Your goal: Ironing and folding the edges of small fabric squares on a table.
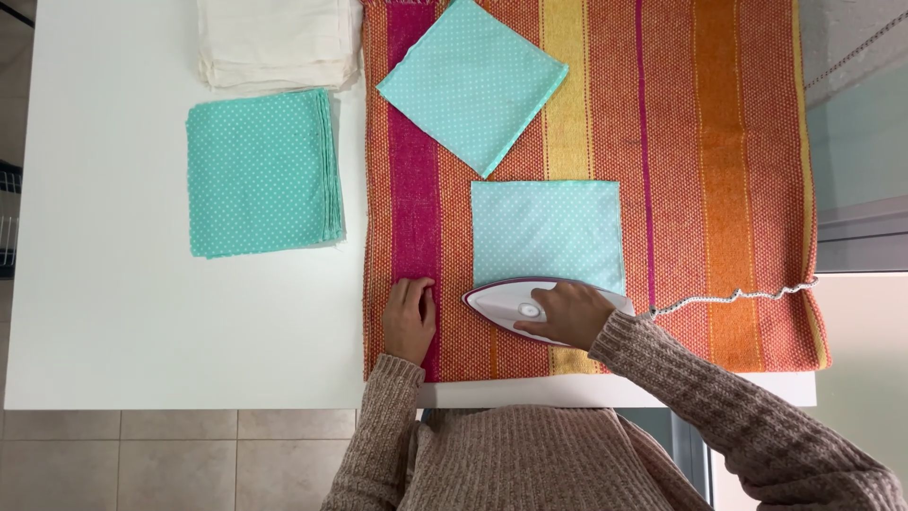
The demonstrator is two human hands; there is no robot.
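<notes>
My right hand grips a white and purple iron that lies at the near edge of a pale turquoise dotted fabric square. My left hand rests flat, fingers together, on the striped orange, pink and yellow mat just left of the iron. A second turquoise dotted square lies turned at an angle farther back on the mat.
A stack of green dotted squares sits on the white table to the left of the mat, with a stack of cream cloth behind it. The iron's braided cord trails right. Tiled floor lies below.
</notes>
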